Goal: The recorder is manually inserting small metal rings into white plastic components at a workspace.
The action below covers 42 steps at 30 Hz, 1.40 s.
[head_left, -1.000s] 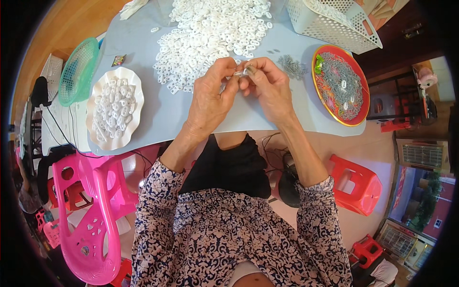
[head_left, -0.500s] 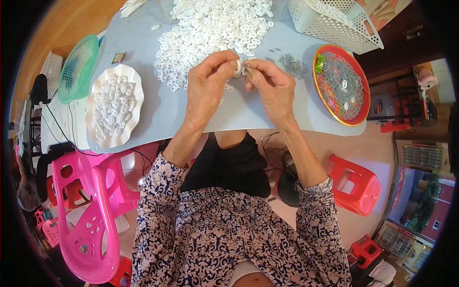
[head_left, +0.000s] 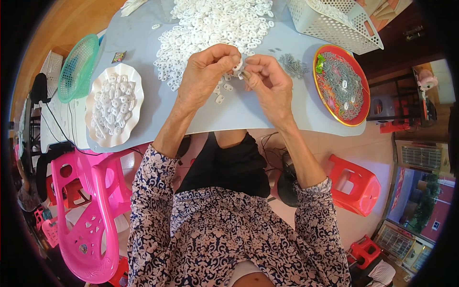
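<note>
Fingers of your left hand (head_left: 206,71) are pressed together at the tips, pinching a small white plastic ring (head_left: 237,65) between thumb and forefinger. Your right hand (head_left: 267,81) meets it from the other side, its fingers curled in and nipping a tiny greyish metal piece (head_left: 246,75) right against the ring; how firmly that piece is held is too small to tell. Both hands hover just above the pale blue-grey worktop (head_left: 239,115), near its front edge and over your lap.

Directly behind your hands lies a big heap of white plastic rings (head_left: 215,24), spreading toward the far edge, with a few loose ones scattered beneath your left hand. To your left sits a white scalloped plate (head_left: 93,128) filled with more of the white pieces, and beyond it a green mesh basket (head_left: 76,67) tilted at the worktop's corner. To your right, a small pile of grey metal clips (head_left: 292,65) rests on the surface, just beside a red round tray (head_left: 363,103) that holds many more grey clips and a few white rings. A white perforated basket (head_left: 334,21) stands behind the tray.

On the floor, a pink plastic chair (head_left: 91,210) stands at your left and a red plastic stool (head_left: 356,184) at your right.
</note>
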Each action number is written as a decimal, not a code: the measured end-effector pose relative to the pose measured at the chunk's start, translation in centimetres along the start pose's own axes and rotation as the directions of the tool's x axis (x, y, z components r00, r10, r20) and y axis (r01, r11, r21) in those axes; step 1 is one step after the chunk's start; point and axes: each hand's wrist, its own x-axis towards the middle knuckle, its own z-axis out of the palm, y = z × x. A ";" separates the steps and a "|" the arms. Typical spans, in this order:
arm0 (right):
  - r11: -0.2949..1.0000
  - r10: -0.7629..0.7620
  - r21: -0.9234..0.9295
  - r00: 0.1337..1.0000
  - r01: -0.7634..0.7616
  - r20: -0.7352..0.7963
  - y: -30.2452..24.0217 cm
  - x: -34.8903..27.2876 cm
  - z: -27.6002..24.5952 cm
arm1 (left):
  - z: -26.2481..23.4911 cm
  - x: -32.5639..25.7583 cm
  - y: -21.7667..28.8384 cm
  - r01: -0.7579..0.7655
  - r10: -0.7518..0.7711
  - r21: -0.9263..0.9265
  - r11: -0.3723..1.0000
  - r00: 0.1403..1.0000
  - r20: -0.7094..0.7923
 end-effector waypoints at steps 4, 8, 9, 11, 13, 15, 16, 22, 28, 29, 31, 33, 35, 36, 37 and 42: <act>1.000 -0.020 0.007 1.000 0.020 0.013 -0.1 0.0 0.0 | -0.1 0.2 0.3 -0.011 0.003 0.118 0.993 0.998 0.065; 1.000 -0.016 0.001 1.000 0.016 -0.009 0.1 0.1 0.0 | 0.1 0.5 0.6 -0.030 0.012 0.192 0.981 0.995 0.095; 1.000 -0.015 0.000 1.000 0.015 -0.010 0.2 0.1 -0.1 | 0.4 0.4 0.6 -0.049 0.036 0.189 0.981 0.997 0.070; 1.000 -0.007 -0.011 0.999 0.006 -0.032 0.3 0.1 -0.1 | 0.9 0.2 0.6 -0.068 0.061 0.188 0.980 0.997 0.042; 1.000 -0.014 0.001 0.999 0.014 -0.039 0.3 0.1 0.0 | 1.5 0.0 0.2 -0.081 0.094 0.185 0.979 0.994 -0.060; 1.000 -0.022 0.016 0.999 0.023 -0.045 0.3 0.1 0.2 | 1.9 -0.4 0.0 -0.111 0.130 0.222 0.969 0.989 -0.073; 0.999 -0.009 0.039 0.999 0.012 -0.054 0.3 0.1 0.1 | 2.2 -0.4 -0.1 -0.139 0.163 0.254 0.957 0.984 -0.077; 0.996 0.000 0.093 0.996 0.008 -0.089 0.1 0.1 -0.3 | 2.7 -0.5 1.2 -0.101 0.152 0.410 0.907 0.984 -0.095; 0.992 -0.014 0.123 0.998 0.022 -0.068 0.3 0.2 0.0 | 2.5 -1.9 1.1 -0.091 0.099 0.402 0.911 0.995 0.000; 0.992 -0.017 0.124 0.998 0.024 -0.061 0.3 0.2 0.1 | 2.4 -1.9 0.9 -0.089 0.098 0.401 0.912 0.995 -0.001; 0.994 -0.016 0.106 0.998 0.022 -0.064 0.2 0.2 0.1 | 2.3 -1.8 0.6 -0.089 0.098 0.427 0.900 0.995 0.001; 0.996 -0.016 0.087 0.998 0.022 -0.067 0.1 0.1 0.0 | 2.2 -1.6 0.4 -0.079 0.085 0.435 0.897 0.996 0.006; 0.995 -0.036 0.091 0.997 0.042 -0.066 0.3 0.1 -0.1 | 2.1 -1.5 0.4 -0.068 0.070 0.445 0.893 0.997 0.012; 0.995 -0.036 0.090 0.997 0.042 -0.067 0.4 0.1 -0.1 | 2.3 -1.5 0.5 -0.078 0.077 0.453 0.888 0.997 0.020; 0.994 -0.037 0.101 0.997 0.045 -0.072 0.4 0.1 -0.1 | 2.3 -1.5 0.6 -0.086 0.084 0.460 0.884 0.996 0.027; 0.998 -0.011 0.054 0.999 0.013 -0.040 -0.2 0.0 0.3 | 1.6 -1.3 -0.2 -0.050 0.046 0.408 0.912 0.999 0.018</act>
